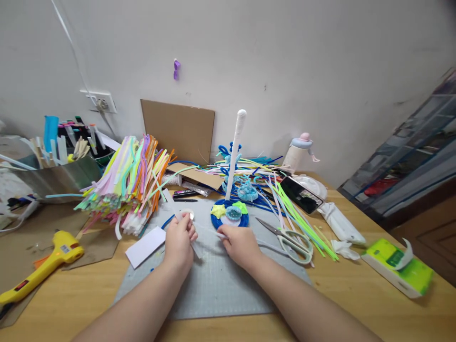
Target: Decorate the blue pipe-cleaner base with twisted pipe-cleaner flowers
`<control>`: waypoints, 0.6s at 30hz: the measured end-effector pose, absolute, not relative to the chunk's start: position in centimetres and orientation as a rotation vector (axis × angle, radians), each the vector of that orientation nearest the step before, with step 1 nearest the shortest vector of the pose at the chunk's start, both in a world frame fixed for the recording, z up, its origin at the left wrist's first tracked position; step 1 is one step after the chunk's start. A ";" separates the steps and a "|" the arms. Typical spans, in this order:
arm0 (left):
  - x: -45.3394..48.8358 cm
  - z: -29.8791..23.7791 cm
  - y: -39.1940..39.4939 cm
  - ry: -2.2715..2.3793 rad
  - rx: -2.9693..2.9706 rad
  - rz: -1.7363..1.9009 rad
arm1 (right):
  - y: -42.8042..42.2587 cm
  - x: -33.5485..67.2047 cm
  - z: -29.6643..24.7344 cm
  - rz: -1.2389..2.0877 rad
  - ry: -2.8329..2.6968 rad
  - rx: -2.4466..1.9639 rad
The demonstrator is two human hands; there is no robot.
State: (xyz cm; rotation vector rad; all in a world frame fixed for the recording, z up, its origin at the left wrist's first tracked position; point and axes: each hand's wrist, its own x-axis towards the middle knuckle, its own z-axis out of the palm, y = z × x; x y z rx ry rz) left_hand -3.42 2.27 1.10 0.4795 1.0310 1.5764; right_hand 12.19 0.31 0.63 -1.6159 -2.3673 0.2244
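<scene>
While the left hand [181, 240] pinches a strip [170, 199], the right hand [239, 244] grips a stem [213, 232]. A green pack [399, 268] lies by the bench's [335, 294] right edge.

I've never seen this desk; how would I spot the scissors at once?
Find the grey mat on the wooden table. At its right side, right of the right hand, the scissors lie beside bright green strips. Pale looped handles and pointed blades set them apart.
</scene>
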 end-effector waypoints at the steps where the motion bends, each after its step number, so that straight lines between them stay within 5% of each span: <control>1: -3.6 1.1 2.4 1.028 0.458 1.573 | -0.4 12.5 1.1 0.287 -2.434 -1.539; 5: -3.9 0.9 2.6 1.009 0.462 1.477 | -4.1 14.2 3.5 0.776 -2.730 -1.132; 9: -3.1 0.6 2.0 0.996 0.665 1.140 | -7.6 15.6 5.4 1.046 -2.641 -1.172; 16: -2.2 0.8 0.6 0.910 0.700 0.981 | -10.3 24.4 5.5 1.036 -2.211 -1.695; 18: -2.1 1.0 0.4 0.865 0.667 0.932 | -10.1 27.9 5.0 0.709 -1.867 -1.983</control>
